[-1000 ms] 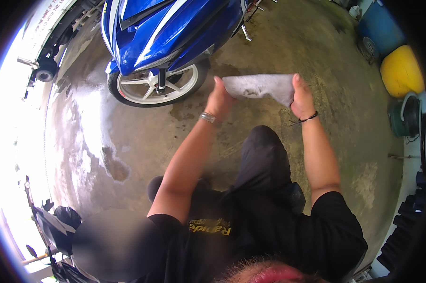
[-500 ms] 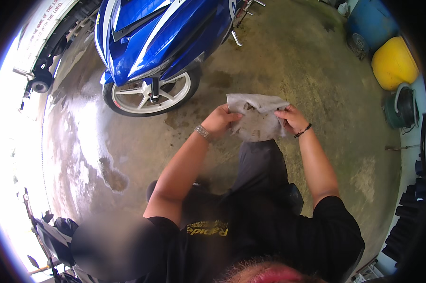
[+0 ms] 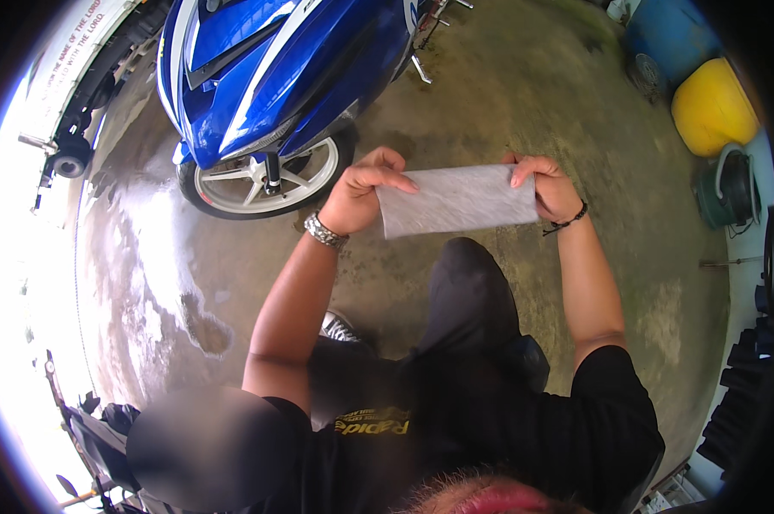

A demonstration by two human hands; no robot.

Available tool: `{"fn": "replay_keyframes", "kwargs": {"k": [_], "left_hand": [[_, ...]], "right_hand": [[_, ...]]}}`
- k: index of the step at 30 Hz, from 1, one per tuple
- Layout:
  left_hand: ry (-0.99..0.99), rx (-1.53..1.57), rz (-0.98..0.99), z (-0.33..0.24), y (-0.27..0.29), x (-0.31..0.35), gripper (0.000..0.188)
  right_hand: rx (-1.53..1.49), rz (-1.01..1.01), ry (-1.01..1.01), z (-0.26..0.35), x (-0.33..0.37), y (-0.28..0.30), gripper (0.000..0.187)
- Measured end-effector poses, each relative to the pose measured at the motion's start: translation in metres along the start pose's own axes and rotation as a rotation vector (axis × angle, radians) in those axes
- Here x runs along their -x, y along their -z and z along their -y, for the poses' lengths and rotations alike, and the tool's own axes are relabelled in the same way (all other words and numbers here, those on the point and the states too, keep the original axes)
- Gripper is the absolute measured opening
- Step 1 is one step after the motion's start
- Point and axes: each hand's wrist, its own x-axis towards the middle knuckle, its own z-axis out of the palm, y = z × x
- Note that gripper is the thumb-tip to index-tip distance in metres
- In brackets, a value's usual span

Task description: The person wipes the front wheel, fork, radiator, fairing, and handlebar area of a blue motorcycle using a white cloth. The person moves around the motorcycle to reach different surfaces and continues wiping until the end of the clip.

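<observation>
grey cloth (image 3: 457, 200) hung folded flat between your hands, in the air over your knee. your left hand (image 3: 363, 190) and right hand (image 3: 548, 183) each pinched an end shut. the likely risk was a slipped pinch dropping it onto the wet concrete floor (image 3: 156, 265) beside the blue scooter (image 3: 276, 77), picking up grit that could scratch paint.

Head cam, downward, near hands (image 3: 456, 193)

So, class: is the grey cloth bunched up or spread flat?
Spread flat: the grey cloth is stretched taut between the left hand and right hand.
</observation>
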Motion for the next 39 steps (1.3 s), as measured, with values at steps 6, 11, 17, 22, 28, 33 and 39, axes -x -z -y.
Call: {"fn": "replay_keyframes", "kwargs": {"k": [6,11,17,22,28,33,39], "left_hand": [[0.297,-0.171,0.207,-0.032,0.034,-0.017,0.046],[0.508,-0.285,0.157,-0.024,0.032,-0.017,0.034],[0.501,-0.333,-0.251,-0.006,-0.04,-0.015,0.051],[0.594,-0.013,-0.473,-0.008,-0.059,0.003,0.043],[0.504,0.126,-0.568,-0.003,-0.095,0.017,0.058],[0.702,0.063,-0.358,-0.009,-0.088,0.029,0.067],[0.813,0.679,0.197,0.015,-0.052,0.042,0.053]], "right_hand": [[0.108,0.024,-0.075,0.022,-0.028,0.032,0.017],[0.764,-0.176,-0.143,0.006,-0.049,0.009,0.039],[1.369,-0.253,0.43,-0.035,-0.064,-0.086,0.065],[0.519,-0.098,0.311,-0.045,-0.044,-0.105,0.088],[1.671,-0.246,0.269,-0.074,-0.028,-0.114,0.091],[1.773,-0.045,0.48,-0.075,-0.047,-0.084,0.04],[1.762,0.486,0.905,-0.052,-0.066,-0.08,0.014]]}}
